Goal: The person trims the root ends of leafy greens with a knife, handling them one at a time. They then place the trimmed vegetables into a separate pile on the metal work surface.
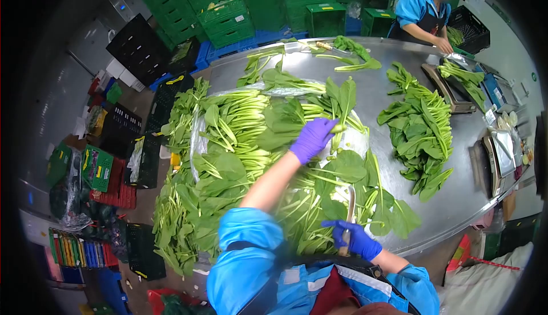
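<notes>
My left hand [313,139], in a purple glove, is closed around the pale stem ends of a bunch of leafy greens [279,124] over the pile. Its fingertips are at the cut stalks, and the leaves stretch to the left. My right hand [357,239], also gloved, grips a knife [351,204] low at the near side, with the blade pointing away from me. Around both hands lie loose greens [342,169] with broad leaves. A large heap of greens with light stalks [242,118] rests on plastic sheeting to the left.
On the steel table [371,95], a second row of greens [422,132] lies to the right. Scales [451,89] stand beyond it, near a co-worker [422,12] at the far right. Green crates [222,18] are stacked behind the table; black crates [142,47] stand at the left.
</notes>
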Motion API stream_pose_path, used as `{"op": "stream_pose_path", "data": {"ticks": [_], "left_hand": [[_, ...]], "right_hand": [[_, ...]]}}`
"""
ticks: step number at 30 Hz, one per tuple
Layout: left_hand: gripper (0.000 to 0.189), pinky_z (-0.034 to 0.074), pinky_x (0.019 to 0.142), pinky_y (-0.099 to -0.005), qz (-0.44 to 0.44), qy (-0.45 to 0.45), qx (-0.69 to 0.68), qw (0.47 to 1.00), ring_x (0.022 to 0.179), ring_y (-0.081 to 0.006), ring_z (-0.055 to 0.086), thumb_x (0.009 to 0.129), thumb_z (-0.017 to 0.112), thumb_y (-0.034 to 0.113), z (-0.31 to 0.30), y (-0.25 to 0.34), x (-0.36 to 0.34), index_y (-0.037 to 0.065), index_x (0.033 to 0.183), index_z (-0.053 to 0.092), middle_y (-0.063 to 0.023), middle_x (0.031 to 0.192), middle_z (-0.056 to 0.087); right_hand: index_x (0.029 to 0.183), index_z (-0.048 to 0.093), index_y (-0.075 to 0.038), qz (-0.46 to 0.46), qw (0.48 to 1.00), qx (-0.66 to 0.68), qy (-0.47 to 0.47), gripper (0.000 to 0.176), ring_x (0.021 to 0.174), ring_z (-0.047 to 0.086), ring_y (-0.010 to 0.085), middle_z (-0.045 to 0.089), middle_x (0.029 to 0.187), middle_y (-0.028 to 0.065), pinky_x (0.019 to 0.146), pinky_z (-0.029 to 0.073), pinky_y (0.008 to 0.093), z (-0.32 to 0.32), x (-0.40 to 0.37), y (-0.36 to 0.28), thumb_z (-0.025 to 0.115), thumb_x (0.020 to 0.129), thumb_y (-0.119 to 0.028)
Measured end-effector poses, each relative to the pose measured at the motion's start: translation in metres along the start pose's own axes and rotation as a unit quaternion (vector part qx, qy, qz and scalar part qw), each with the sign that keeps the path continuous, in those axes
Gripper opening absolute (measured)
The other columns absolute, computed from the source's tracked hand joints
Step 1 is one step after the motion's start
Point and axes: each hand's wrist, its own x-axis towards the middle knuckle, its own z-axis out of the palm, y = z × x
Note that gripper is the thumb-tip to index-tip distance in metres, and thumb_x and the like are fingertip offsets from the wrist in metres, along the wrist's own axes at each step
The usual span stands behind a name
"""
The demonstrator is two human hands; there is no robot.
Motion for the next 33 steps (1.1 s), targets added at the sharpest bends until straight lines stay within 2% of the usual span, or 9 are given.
{"op": "stream_pose_path", "data": {"ticks": [5, 8, 12, 16, 19, 21, 24, 28, 33], "left_hand": [[0.038, 0.045, 0.08, -0.0365, 0.001, 0.033, -0.053, 0.998, 0.082, -0.0297, 0.057, 0.084, 0.06, 0.019, -0.105, 0.075, -0.048, 0.006, 0.119, 0.054, -0.016, 0.091, 0.059], [0.034, 0.044, 0.081, -0.0275, -0.225, -0.164, -0.367, 0.887, 0.09, -0.0118, 0.056, 0.09, 0.055, 0.023, -0.109, 0.089, -0.095, 0.002, 0.117, 0.056, -0.0074, 0.104, 0.063], [0.042, 0.044, 0.078, -0.028, -0.31, -0.139, -0.446, 0.828, 0.083, -0.0133, 0.055, 0.085, 0.063, 0.029, -0.093, 0.115, -0.147, -0.001, 0.114, 0.057, -0.0099, 0.095, 0.063], [0.04, 0.045, 0.08, -0.0293, -0.281, -0.091, -0.343, 0.892, 0.085, -0.0152, 0.057, 0.083, 0.066, 0.026, -0.078, 0.122, -0.177, 0.0, 0.113, 0.059, -0.0103, 0.096, 0.064], [0.033, 0.045, 0.084, -0.0287, -0.333, -0.019, -0.387, 0.859, 0.093, -0.0122, 0.057, 0.083, 0.063, 0.013, -0.09, 0.137, -0.187, 0.001, 0.113, 0.06, -0.0077, 0.101, 0.065], [0.037, 0.045, 0.084, -0.0283, -0.307, 0.006, -0.34, 0.889, 0.092, -0.013, 0.058, 0.079, 0.066, 0.013, -0.096, 0.135, -0.184, 0.002, 0.114, 0.06, -0.0082, 0.101, 0.065], [0.052, 0.047, 0.082, -0.0291, -0.262, 0.051, -0.257, 0.929, 0.091, -0.0172, 0.06, 0.068, 0.077, 0.014, -0.088, 0.14, -0.181, 0.004, 0.115, 0.059, -0.0107, 0.099, 0.064], [0.049, 0.048, 0.08, -0.0319, -0.248, 0.032, -0.203, 0.947, 0.093, -0.0187, 0.061, 0.063, 0.081, 0.016, -0.068, 0.152, -0.171, 0.001, 0.104, 0.058, -0.0108, 0.099, 0.063], [0.045, 0.047, 0.081, -0.0308, -0.249, 0.033, -0.304, 0.919, 0.092, -0.019, 0.06, 0.07, 0.078, 0.018, -0.068, 0.149, -0.171, 0.001, 0.107, 0.058, -0.0086, 0.097, 0.063]], "right_hand": [[0.118, 0.058, -0.002, -0.245, 0.862, -0.397, 0.196, 0.033, 0.046, 0.045, 0.007, 0.047, 0.052, -0.0014, 0.046, 0.037, 0.0216, 0.009, 0.017, -0.073, 0.046, 0.091, -0.018], [0.117, 0.059, -0.011, -0.347, 0.687, -0.601, 0.215, 0.035, 0.06, 0.063, 0.0224, 0.064, 0.072, 0.0137, 0.055, 0.047, 0.0328, 0.033, 0.035, -0.085, 0.053, 0.083, -0.006], [0.113, 0.061, -0.016, -0.371, 0.613, -0.669, 0.198, 0.044, 0.069, 0.062, 0.0348, 0.064, 0.079, 0.0181, 0.06, 0.049, 0.0405, 0.049, 0.053, -0.067, 0.056, 0.071, -0.005], [0.111, 0.063, -0.015, -0.318, 0.579, -0.731, 0.171, 0.039, 0.065, 0.062, 0.0352, 0.063, 0.076, 0.0189, 0.058, 0.049, 0.0419, 0.043, 0.057, -0.048, 0.057, 0.073, -0.009], [0.11, 0.064, -0.014, -0.249, 0.54, -0.78, 0.196, 0.037, 0.066, 0.061, 0.0365, 0.063, 0.076, 0.0195, 0.058, 0.049, 0.0428, -0.012, 0.062, -0.043, 0.058, 0.074, -0.01], [0.112, 0.063, -0.013, -0.27, 0.536, -0.773, 0.209, 0.036, 0.058, 0.061, 0.0293, 0.063, 0.074, 0.0184, 0.056, 0.048, 0.0381, -0.021, 0.056, -0.042, 0.061, 0.077, -0.012], [0.116, 0.063, -0.013, -0.22, 0.788, -0.552, 0.161, 0.037, 0.054, 0.042, 0.0066, 0.052, 0.059, 0.0001, 0.055, 0.041, 0.0241, 0.057, 0.022, -0.056, 0.069, 0.08, -0.019], [0.117, 0.061, -0.011, -0.301, 0.801, -0.509, 0.088, 0.04, 0.059, 0.043, 0.0046, 0.05, 0.065, -0.0052, 0.056, 0.04, 0.0214, 0.078, 0.033, -0.047, 0.07, 0.079, -0.02], [0.119, 0.059, -0.008, -0.222, 0.87, -0.434, 0.073, 0.04, 0.06, 0.044, 0.0015, 0.053, 0.069, -0.0061, 0.054, 0.037, 0.0175, 0.067, 0.034, -0.047, 0.068, 0.08, -0.018]]}}
